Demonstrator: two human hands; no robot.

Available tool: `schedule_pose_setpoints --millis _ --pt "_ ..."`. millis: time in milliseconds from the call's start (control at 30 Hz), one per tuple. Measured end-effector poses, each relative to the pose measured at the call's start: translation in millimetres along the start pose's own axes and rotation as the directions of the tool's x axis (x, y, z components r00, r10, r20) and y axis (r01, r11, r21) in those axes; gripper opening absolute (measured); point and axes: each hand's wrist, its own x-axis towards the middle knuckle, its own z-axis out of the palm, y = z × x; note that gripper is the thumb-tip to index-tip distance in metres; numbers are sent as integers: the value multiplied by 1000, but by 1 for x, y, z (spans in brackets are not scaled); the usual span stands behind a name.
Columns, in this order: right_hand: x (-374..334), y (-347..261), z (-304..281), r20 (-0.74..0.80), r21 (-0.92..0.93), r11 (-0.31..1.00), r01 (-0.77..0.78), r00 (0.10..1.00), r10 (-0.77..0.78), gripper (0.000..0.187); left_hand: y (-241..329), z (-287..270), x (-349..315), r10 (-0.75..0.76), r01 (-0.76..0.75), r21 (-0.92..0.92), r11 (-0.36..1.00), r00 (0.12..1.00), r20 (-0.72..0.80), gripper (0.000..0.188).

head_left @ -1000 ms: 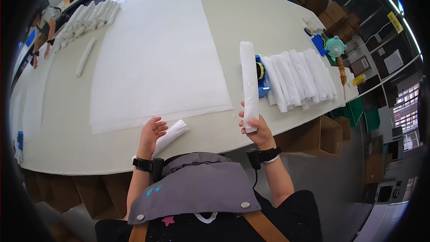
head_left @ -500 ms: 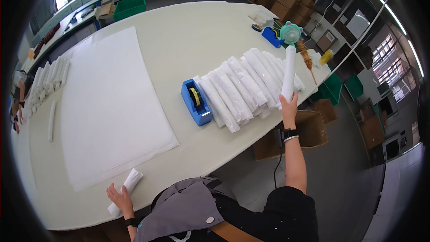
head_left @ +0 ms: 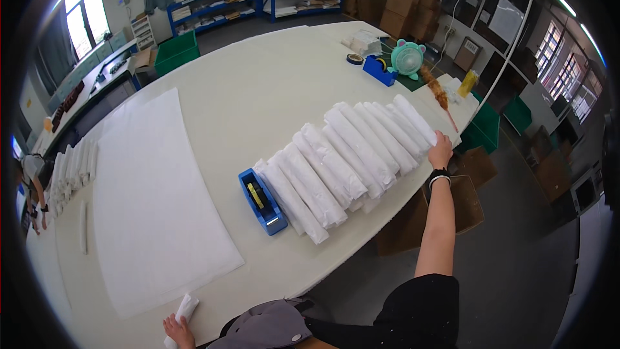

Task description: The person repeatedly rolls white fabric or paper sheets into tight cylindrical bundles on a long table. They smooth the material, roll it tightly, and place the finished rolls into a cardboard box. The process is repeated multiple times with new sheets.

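At the lower left, my left hand (head_left: 179,333) is closed over a short white roll (head_left: 188,306) by the table's near edge. Both ends of that roll show past the hand. My right hand (head_left: 440,150) grips the near end of a long white roll (head_left: 415,119), which lies at the right end of a row of similar white wrapped rolls (head_left: 345,155). Some rolls in that row rest on others. A blue tape dispenser (head_left: 263,201) with yellowish tape stands at the row's left end. White sheets (head_left: 161,213) lie flat between the dispenser and the table's left side.
More rolls (head_left: 74,168) are stacked at far left, beside another person's hands (head_left: 40,216). A single thin roll (head_left: 83,227) lies nearby. A second blue dispenser (head_left: 380,70) and a green fan (head_left: 407,59) stand far right. A cardboard box (head_left: 462,203) sits below the table's right edge.
My right hand has lowered its roll from above the row onto the row's right end. My left hand stays on the short roll. The view has shifted, so the table sits lower.
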Motion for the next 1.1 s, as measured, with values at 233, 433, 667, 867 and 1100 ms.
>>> schedule_pose_setpoints --millis 233,433,667,867,1100 --pt "7 -36 52 484 118 992 -49 875 -14 62 -32 -21 -17 35 -31 72 997 998 -57 45" --pt "45 26 58 336 297 955 -7 937 -97 62 -7 7 -1 -140 169 -246 954 981 131 49" --pt "47 11 37 261 282 950 131 943 -207 56 4 -2 1 -75 61 -297 953 996 -38 44" --pt "46 -24 7 110 354 830 431 862 -495 47 23 -12 -10 -119 113 -294 949 993 -1 65" --pt "-73 -135 -11 -59 514 707 485 843 -535 33 6 -52 -32 -189 183 -322 929 982 11 97"
